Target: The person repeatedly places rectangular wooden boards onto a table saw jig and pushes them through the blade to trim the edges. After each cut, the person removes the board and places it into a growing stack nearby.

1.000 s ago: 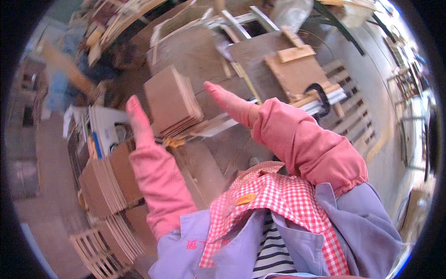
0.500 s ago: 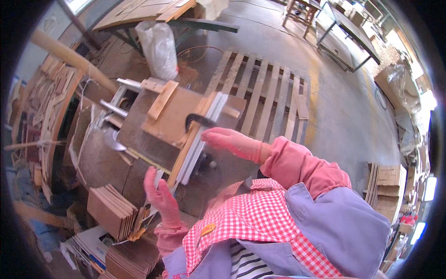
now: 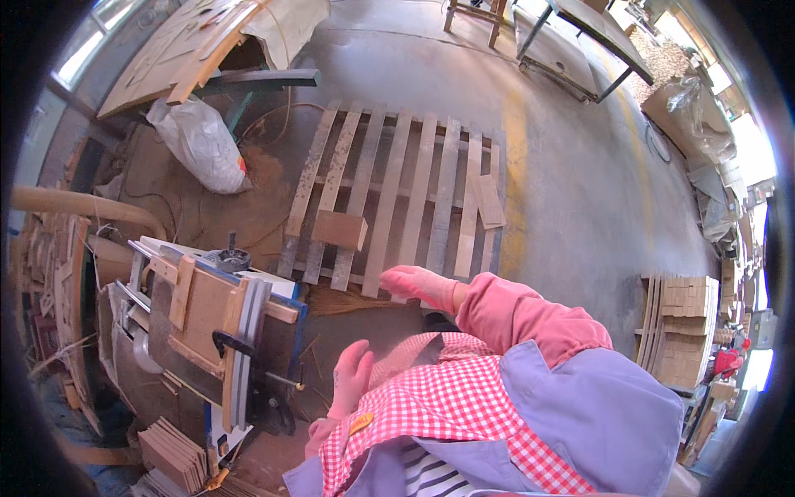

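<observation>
Slatted pallet (image 3: 389, 190), upper centre, near edge partly hidden.
Right hand (image 3: 418, 286), fingers straight, overlaps it; left hand (image 3: 352, 378) loosely spread.

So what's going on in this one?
A person's two hands look empty: the right hand is by the near edge of a pallet, the left hand close to the apron. A block lies on the pallet. At left, a clamp sits on a bench.

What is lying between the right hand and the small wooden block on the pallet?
In the head view, only pallet slats and their gaps show between the right hand and the wooden block.
</observation>
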The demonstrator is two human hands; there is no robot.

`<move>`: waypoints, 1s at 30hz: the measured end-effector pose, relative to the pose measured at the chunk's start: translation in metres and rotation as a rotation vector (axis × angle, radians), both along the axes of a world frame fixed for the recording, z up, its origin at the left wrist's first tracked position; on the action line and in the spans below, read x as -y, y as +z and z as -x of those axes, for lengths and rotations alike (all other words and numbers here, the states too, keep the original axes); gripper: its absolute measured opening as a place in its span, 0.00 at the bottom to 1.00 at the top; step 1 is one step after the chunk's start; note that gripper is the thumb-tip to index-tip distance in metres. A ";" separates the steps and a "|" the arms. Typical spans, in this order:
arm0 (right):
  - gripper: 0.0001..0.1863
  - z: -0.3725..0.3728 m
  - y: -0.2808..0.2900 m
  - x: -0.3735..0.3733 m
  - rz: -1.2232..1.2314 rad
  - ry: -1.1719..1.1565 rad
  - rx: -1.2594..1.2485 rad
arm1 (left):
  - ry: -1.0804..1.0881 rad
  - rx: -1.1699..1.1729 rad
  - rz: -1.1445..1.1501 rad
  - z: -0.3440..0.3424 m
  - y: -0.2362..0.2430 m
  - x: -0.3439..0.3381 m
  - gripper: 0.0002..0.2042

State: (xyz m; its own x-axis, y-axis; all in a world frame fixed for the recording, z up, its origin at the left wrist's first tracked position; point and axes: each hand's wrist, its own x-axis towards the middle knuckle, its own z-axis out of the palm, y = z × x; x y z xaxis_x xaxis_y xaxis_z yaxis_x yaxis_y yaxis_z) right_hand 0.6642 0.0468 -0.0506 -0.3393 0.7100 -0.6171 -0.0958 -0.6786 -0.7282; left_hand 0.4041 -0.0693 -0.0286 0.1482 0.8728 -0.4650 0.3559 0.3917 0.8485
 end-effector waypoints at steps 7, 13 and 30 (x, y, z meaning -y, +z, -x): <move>0.18 -0.052 -0.124 -0.038 0.153 0.055 -0.252 | 0.366 0.104 0.058 -0.022 -0.094 -0.033 0.18; 0.27 -0.055 -0.207 -0.077 0.255 -0.089 0.081 | 0.518 0.015 0.370 0.009 -0.246 -0.085 0.30; 0.64 -0.037 -0.459 -0.251 -0.047 0.078 0.335 | 0.825 0.597 0.322 -0.029 -0.573 -0.325 0.63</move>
